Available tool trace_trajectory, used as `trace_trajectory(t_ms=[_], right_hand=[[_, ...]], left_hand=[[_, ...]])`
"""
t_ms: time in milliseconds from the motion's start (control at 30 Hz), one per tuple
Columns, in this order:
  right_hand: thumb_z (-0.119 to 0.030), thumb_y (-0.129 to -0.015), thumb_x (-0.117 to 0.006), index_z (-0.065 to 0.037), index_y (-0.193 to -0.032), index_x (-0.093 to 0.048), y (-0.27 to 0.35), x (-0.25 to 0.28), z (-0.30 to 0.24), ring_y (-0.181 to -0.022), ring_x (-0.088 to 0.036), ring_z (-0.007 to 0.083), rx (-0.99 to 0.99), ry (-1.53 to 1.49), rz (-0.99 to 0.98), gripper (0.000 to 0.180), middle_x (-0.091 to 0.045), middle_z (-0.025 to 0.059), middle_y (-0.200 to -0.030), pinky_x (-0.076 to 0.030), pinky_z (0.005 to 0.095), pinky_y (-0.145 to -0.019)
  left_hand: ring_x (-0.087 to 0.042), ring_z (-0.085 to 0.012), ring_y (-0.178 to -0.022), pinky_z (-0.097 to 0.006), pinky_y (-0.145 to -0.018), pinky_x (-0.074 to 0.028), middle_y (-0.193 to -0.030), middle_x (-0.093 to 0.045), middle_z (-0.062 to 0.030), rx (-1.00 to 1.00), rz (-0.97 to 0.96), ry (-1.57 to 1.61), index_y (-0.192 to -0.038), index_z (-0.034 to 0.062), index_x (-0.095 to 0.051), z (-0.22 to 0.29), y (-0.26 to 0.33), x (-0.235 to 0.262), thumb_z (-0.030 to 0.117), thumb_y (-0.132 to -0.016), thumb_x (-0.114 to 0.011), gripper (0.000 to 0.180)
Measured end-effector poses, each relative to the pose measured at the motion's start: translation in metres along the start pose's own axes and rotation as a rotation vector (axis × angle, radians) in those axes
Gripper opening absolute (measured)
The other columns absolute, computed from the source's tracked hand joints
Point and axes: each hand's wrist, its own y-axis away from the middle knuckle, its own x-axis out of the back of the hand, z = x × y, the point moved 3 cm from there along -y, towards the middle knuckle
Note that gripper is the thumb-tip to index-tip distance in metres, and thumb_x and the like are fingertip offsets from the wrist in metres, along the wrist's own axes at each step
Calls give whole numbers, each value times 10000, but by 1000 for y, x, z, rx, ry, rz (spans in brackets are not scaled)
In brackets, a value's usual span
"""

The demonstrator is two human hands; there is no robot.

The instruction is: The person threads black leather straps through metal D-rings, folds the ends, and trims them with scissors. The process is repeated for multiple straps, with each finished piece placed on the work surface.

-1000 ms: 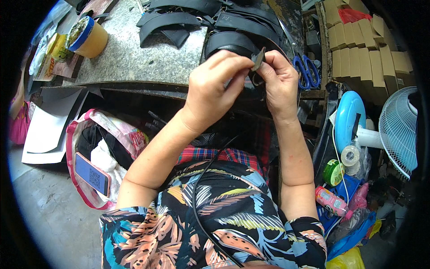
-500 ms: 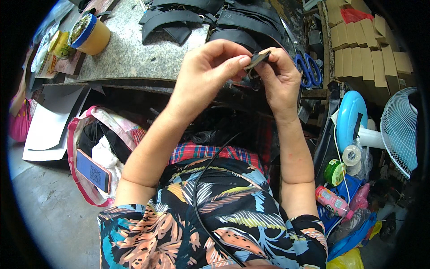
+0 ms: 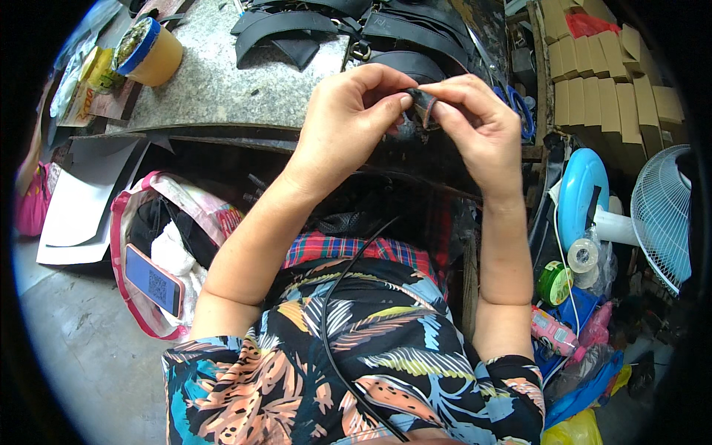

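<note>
Small dark strap piece (image 3: 423, 106) upright, long axis vertical, pinched btwn left hand (image 3: 348, 119) & right hand (image 3: 475, 122) fingertips.

Left hand (image 3: 348, 122) and right hand (image 3: 475, 126) pinch a small dark strap piece (image 3: 421, 106) between fingertips; beyond the grip, black straps (image 3: 297, 30) lie on the worktop (image 3: 215, 89).

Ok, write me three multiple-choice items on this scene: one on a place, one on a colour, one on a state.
1. Where is the phone?
A. on the stone table
B. in the pink-trimmed bag
C. beside the fan

2. What colour is the rim of the yellow tub?
A. blue
B. red
C. white

3. How is the small dark piece held?
A. left hand alone
B. lying free on the table
C. pinched by both hands

Key: B, it lies in the open bag at the person's left; A, a blue band circles the top; C, left hand and right hand meet on it.
</note>
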Motion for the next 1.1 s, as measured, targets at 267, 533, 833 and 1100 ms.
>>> trace_trajectory(t_ms=[267, 533, 833, 1100], right_hand=[[-10, -836, -697, -38, -1051, -708, -16, 16, -36, -746, -653, 136, 216, 482, -86, 217, -667, 76, -852, -522, 267, -669], [-33, -856, -685, -23, -941, -665, -15, 17, -28, -727, -664, 179, 253, 409, -13, 88, -667, 83, -840, -526, 289, -651], [-124, -949, -620, -14, -990, -634, -2, 3, 12, -699, -667, 116, -249, -422, 156, 118, -669, 48, -851, -574, 251, -612], [-163, -938, -639, -21, -1006, -628, 4, -2, 24, -673, -695, 157, -497, -741, -44, 157, -686, 69, -831, -595, 279, -601]], left_hand=[[-647, -98, -739, -232, -658, -519, -857, -693, -61, -160, 11, -291, -1039, -15, -680, 6, -2, -8, 49, -887, -668, 166], [-641, -103, -716, -232, -648, -514, -837, -688, -48, -95, -34, -147, -1049, -17, -677, 6, -4, -11, 67, -897, -666, 173], [-617, -81, -875, -204, -773, -482, -952, -672, -34, -168, -85, -148, -1149, -3, -657, 7, -8, -6, 146, -963, -619, 241], [-638, -90, -717, -208, -577, -550, -928, -666, -57, 137, -192, -43, -1164, -35, -631, 12, -1, 5, 139, -982, -583, 257]])
